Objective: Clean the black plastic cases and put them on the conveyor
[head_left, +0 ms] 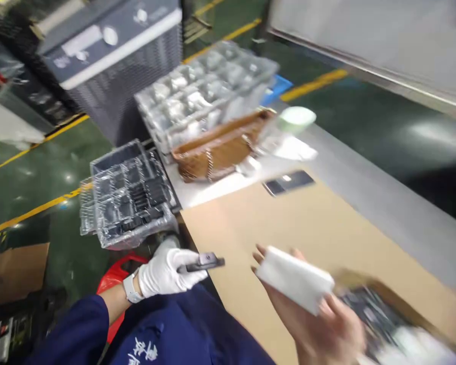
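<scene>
My left hand (165,271), in a white glove with a watch at the wrist, grips a small dark flat part (206,262) just off the table's near edge. Over the brown table sheet (247,228), my bare right hand (311,309) holds a white rectangular block (294,278), its fingers around the sides. Both the right hand and the block are blurred by motion. A dark phone-like slab (289,182) lies at the far end of the sheet.
Clear plastic trays (131,197) with black parts stand left of the table. Behind the sheet are a brown basket (224,147), a large compartment tray (209,86) and a pale green-lidded cup (297,119). A box of dark parts (380,314) sits at lower right.
</scene>
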Demonstrator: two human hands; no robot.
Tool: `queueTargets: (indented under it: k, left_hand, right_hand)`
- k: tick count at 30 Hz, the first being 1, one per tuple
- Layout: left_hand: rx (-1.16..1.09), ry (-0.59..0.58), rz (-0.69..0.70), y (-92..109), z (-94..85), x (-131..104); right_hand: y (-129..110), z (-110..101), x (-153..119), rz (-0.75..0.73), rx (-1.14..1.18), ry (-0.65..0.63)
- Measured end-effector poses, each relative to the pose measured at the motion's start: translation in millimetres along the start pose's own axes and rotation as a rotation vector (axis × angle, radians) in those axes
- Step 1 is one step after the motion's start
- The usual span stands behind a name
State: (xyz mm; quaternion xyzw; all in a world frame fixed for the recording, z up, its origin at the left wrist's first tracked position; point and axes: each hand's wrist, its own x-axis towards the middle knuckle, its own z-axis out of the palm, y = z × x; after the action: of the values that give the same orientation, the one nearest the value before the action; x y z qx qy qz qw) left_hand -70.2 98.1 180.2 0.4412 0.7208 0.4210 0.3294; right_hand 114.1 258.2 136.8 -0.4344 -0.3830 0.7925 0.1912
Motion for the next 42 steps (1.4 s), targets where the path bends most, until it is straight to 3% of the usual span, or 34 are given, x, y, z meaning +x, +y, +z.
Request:
queueTargets:
  k: [2, 4, 7, 13, 20, 27, 30, 36, 42]
  left_hand:
    - [0.007, -0.038, 0.075, 10.7, 8.2, -6.5]
    - [0.018, -0.060, 0.140, 17.2, 16.0, -12.9]
    - [-0.066, -0.101, 0.130, 21.4, 24.4, -21.4]
    - [-0.310, -0.412, -0.093, 26.8, 21.1, -25.8]
    - [-0.261, -0.685, -0.018, 25.2, 12.4, -19.7]
    - [-0.226, -0.690, -0.022, 18.9, 3.1, -22.1]
    - [-0.237, -0.750, -0.005, 19.1, 0.0, -20.9]
    - [-0.156, -0.835, -0.100, 12.8, -0.6, -18.1]
    - [-0.186, -0.893, -0.092, 10.2, 1.1, -15.2]
  right_hand:
    - [9.7, -3.9, -22.2, -0.037, 0.147, -0.055]
    - [17.7, -3.6, -38.7, -0.105, 0.147, -0.096]
    - [28.9, 1.8, -63.1, -0.298, -0.047, -0.112]
    - [36.8, 18.5, -101.8, -0.721, -0.443, -0.073]
    - [26.0, 50.6, -117.2, -0.974, -0.876, -0.092]
    - [27.0, 61.6, -115.3, -1.000, -0.946, -0.065]
    - [29.1, 64.2, -115.8, -1.029, -0.964, -0.076]
    - [31.5, 74.8, -116.8, -1.040, -0.999, -0.046]
    - [36.8, 80.7, -115.7, -1.022, -0.956, 0.040]
